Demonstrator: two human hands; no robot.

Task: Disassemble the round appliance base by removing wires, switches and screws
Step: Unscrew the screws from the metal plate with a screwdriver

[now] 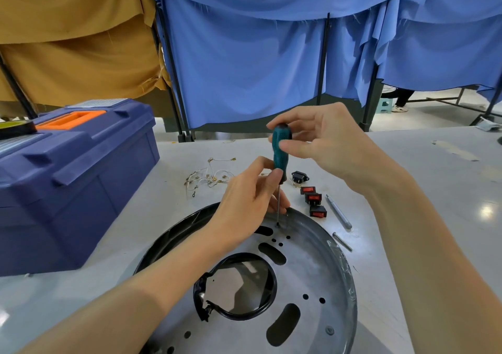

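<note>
The base (312, 280) lies flat on the desk (434, 190), nearest the viewer. The screw step looks to be in hand. The right hand (326, 139) pinches the top of the screwdriver (281, 150) and the left hand (250, 207) grips its lower end, with the tip upright on a screw (277, 226) by the far rim. The next move likely needs steady downward pressure while turning. Three switches (315, 198), a socket (300, 177) and wires (209, 177) lie just beyond. A toolbox (73, 179) stands to the left, and nothing blocks the tool.
</note>
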